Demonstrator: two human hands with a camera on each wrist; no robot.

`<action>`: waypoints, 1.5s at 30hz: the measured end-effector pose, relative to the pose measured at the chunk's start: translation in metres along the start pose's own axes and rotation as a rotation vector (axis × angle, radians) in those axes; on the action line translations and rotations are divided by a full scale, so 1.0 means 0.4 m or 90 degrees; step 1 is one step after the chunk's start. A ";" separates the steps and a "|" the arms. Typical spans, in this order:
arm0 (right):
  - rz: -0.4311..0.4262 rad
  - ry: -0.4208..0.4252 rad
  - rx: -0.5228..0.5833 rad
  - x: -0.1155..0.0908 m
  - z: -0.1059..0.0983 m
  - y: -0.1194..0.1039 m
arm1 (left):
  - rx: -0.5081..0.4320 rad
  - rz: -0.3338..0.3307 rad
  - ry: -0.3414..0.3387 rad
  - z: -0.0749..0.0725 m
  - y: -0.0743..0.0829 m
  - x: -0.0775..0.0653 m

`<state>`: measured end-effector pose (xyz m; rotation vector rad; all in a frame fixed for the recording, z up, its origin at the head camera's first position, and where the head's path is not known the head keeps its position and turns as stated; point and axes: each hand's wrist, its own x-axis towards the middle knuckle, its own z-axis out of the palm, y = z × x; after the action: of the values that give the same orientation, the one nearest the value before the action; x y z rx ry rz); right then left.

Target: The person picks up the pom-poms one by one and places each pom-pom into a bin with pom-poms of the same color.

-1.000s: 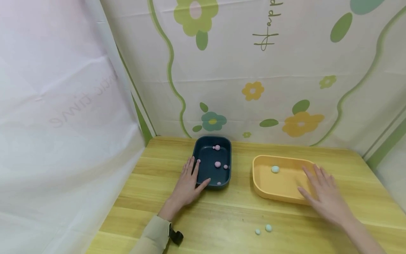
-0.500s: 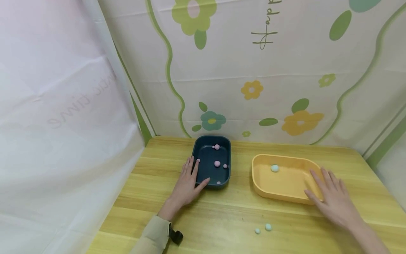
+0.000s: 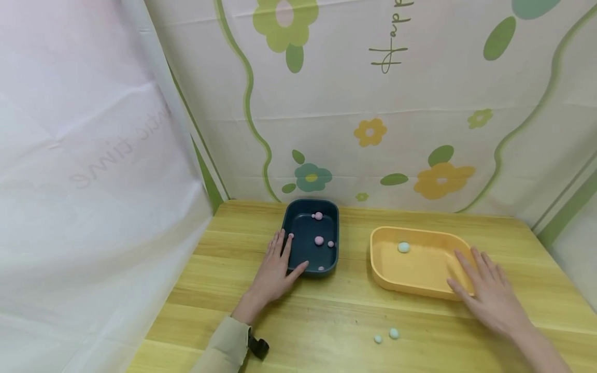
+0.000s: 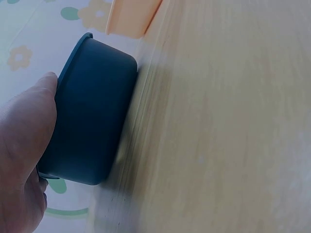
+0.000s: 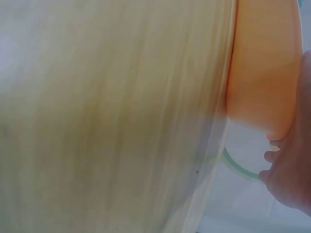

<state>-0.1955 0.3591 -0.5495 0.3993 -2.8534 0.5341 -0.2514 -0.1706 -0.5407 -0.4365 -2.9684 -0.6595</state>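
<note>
My left hand point(image 3: 272, 272) rests on the near left corner of a dark blue rectangular tray point(image 3: 305, 259), fingers extended along its left rim and thumb at its front rim. Several small pink balls, one of them a pink ball point(image 3: 319, 241), lie inside. In the left wrist view the thumb reaches the rim of the blue tray point(image 4: 92, 111). To the right, a yellow tray point(image 3: 420, 287) holds one pale green ball point(image 3: 403, 247). Spread and fairly straight, the fingers of my right hand point(image 3: 494, 295) lie at its right end, as the right wrist view of the yellow tray point(image 5: 265, 63) also shows.
Two pale green balls, a larger ball point(image 3: 394, 333) and a smaller ball point(image 3: 378, 339), lie on the wooden table point(image 3: 326, 321) in front of the yellow tray. A flower-printed cloth point(image 3: 396, 103) hangs behind the table, with a white cloth point(image 3: 93, 207) on the left.
My right hand has shifted right, from over the yellow tray's inside to its right end. My left hand, both trays and the balls stay where they were.
</note>
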 end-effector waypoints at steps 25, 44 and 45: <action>-0.007 0.019 0.002 -0.006 0.011 0.002 | -0.006 0.016 -0.004 -0.006 -0.002 -0.003; -0.005 0.026 0.025 -0.006 0.011 -0.003 | -0.053 0.153 0.045 -0.004 0.051 -0.036; -0.004 0.025 0.027 -0.006 0.011 -0.004 | -0.051 0.159 0.042 -0.002 0.057 -0.040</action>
<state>-0.1934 0.3565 -0.5536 0.3999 -2.8060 0.5953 -0.2296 -0.1554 -0.5326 -0.7610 -2.7681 -0.7481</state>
